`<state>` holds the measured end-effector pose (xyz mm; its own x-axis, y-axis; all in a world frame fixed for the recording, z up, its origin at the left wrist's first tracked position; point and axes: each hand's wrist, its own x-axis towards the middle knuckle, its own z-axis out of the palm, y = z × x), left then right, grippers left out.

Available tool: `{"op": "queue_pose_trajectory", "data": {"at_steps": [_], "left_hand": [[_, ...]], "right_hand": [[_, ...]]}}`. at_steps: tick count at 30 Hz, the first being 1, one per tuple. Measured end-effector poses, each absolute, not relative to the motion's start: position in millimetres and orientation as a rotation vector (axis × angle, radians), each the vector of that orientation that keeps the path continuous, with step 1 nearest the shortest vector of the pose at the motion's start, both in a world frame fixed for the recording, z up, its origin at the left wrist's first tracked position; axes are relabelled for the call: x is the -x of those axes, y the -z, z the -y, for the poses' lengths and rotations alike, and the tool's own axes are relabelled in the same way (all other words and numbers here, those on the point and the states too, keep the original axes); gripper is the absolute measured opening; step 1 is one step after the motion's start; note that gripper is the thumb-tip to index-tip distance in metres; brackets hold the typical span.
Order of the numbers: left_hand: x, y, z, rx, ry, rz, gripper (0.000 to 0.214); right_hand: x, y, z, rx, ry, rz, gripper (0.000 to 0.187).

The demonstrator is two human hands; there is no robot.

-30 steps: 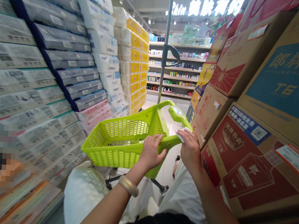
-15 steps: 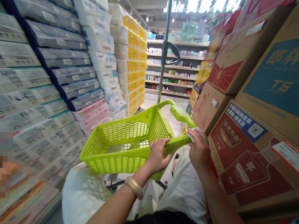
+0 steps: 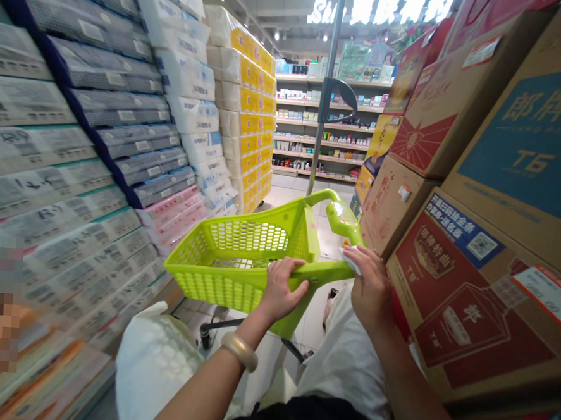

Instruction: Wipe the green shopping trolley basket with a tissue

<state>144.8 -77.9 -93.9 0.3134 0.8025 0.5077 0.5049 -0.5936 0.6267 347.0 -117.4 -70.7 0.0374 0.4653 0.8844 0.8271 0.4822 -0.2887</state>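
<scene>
A lime-green shopping cart point(image 3: 230, 289) with a perforated basket stands in front of me, turned sideways. No goods show in the visible part of the basket. My left hand point(image 3: 282, 289) is closed over the basket's near rim, with a gold bangle point(image 3: 240, 351) on that wrist. My right hand point(image 3: 373, 282) holds a folded white cloth or tissue point(image 3: 351, 259) against the cart's green handle point(image 3: 348, 230), fingers wrapped round it. A grey pole point(image 3: 317, 155) with a dark loop rises from the cart's far end.
Stacked tissue packs point(image 3: 248, 119) line the left side. Printed cartons point(image 3: 479, 304) are piled close on the right, near my right arm. Shelves of small goods point(image 3: 332, 137) stand across the far end of the aisle. A white bag point(image 3: 154, 367) is at my lower left.
The cart has swung, its basket and pole shifting right and its wheels coming into view. My left hand has moved slightly left along the rim; my right stays at the handle with the cloth.
</scene>
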Motion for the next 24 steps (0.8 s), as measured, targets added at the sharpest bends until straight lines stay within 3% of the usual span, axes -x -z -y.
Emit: {"op": "queue_pose_trajectory", "data": {"at_steps": [9,14,20,24], "left_hand": [[-116.9,96.0,70.0,-2.21,-1.308,-1.238,0.03],[-101.0,92.4,75.5,-2.243,-1.284,-1.156,0.03],[-113.2,85.3,103.9,-2.379,-1.321,-1.189,0.054],[-111.2,86.3,109.2,-2.344,-1.35,-1.193,0.061]], "right_hand": [[-332.9,71.7,139.7,0.961,0.161,1.769,0.038],[-334.4,69.1,138.9,1.03,0.036,1.555,0.031],[-312.5,57.5,158.9,0.889,0.077,1.861,0.032],[-321.4,57.8,152.6,0.943,-0.021,1.667,0.026]]}}
